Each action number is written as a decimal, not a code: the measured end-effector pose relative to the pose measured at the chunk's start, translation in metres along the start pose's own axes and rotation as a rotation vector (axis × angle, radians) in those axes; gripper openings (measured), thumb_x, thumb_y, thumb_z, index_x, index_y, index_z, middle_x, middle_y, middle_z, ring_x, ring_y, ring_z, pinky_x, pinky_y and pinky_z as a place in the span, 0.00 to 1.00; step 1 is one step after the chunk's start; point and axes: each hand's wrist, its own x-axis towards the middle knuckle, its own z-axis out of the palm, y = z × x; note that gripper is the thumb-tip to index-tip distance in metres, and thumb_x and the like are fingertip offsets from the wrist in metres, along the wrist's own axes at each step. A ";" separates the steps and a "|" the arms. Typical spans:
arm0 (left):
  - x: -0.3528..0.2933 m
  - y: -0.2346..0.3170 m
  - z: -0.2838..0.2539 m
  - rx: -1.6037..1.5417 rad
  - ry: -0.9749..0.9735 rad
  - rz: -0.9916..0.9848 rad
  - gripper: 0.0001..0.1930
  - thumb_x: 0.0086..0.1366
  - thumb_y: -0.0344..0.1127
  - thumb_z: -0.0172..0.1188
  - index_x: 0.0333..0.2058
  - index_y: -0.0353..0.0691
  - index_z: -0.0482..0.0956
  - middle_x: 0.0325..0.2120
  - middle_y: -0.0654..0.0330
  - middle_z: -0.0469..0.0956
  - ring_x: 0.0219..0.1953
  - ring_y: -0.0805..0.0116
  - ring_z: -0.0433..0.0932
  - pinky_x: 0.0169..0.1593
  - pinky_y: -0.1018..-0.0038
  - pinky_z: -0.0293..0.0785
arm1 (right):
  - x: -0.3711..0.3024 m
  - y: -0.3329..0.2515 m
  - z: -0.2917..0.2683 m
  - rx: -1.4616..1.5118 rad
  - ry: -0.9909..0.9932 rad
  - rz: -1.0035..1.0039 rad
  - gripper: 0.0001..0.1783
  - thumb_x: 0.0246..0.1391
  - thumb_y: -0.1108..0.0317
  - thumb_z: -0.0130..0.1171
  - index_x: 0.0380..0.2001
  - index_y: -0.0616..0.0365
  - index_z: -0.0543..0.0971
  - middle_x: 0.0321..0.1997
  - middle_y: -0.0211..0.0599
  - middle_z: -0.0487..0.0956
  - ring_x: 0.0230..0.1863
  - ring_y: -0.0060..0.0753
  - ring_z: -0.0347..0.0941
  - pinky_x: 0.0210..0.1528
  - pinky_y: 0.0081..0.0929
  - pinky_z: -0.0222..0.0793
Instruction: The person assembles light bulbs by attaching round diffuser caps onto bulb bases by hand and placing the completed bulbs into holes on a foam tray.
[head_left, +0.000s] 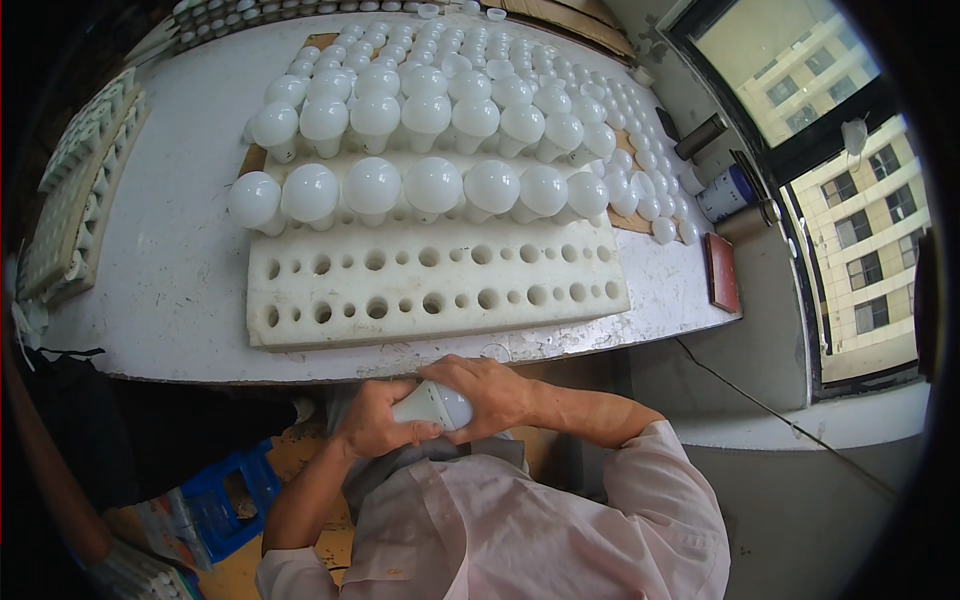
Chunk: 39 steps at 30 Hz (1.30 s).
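Many white parts in a pale rack [85,215], well to the left of the long white foam block [438,328], on the same pale surface [180,270]. Nearer than the block, to its lower left and beneath the surface, a blue plastic crate or stool [205,505], too cut off to tell which. Along the block's far side, behind two open rows of holes, a row of dome-up bulbs [433,185], with denser rows of bulbs [425,112] farther back.

Just off the block's near side, the left hand [375,420]: grip closed, fingers and thumb pinching the tapered body of a light bulb [420,406]. Bulb tilted, dome to the right, clear of the surface, in front of the block. Next along, the right hand [490,395], grip curled around the dome.

Right of the block, a dark red box [721,272] near the surface's edge; beyond that, a blue-and-white container [725,195].

Probably seating or checking the dome on its body as the step in hand; hard to tell which. For the next move, likely a need for steadiness on the left and even pressure from the right, without skewing the dome.
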 end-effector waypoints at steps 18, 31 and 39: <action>0.017 0.000 0.003 -0.135 -0.097 -0.066 0.16 0.55 0.35 0.66 0.35 0.27 0.77 0.24 0.55 0.79 0.21 0.74 0.77 0.22 0.81 0.71 | -0.004 0.008 0.015 0.364 0.373 -0.227 0.31 0.30 0.73 0.71 0.43 0.59 0.71 0.43 0.43 0.70 0.45 0.42 0.69 0.48 0.35 0.67; 0.021 -0.028 0.001 -0.455 -0.098 -0.023 0.23 0.61 0.28 0.54 0.53 0.21 0.63 0.49 0.35 0.71 0.35 0.52 0.81 0.24 0.78 0.74 | -0.065 0.067 -0.125 -0.327 1.211 0.110 0.37 0.31 0.76 0.70 0.49 0.58 0.64 0.54 0.49 0.65 0.54 0.46 0.65 0.55 0.38 0.63; 0.036 -0.019 0.019 -0.279 0.012 -0.101 0.22 0.57 0.22 0.56 0.51 0.20 0.65 0.47 0.36 0.73 0.34 0.60 0.82 0.28 0.80 0.74 | -0.053 0.156 -0.213 -0.320 0.666 0.417 0.40 0.41 0.66 0.63 0.60 0.54 0.63 0.59 0.48 0.63 0.61 0.49 0.60 0.61 0.41 0.60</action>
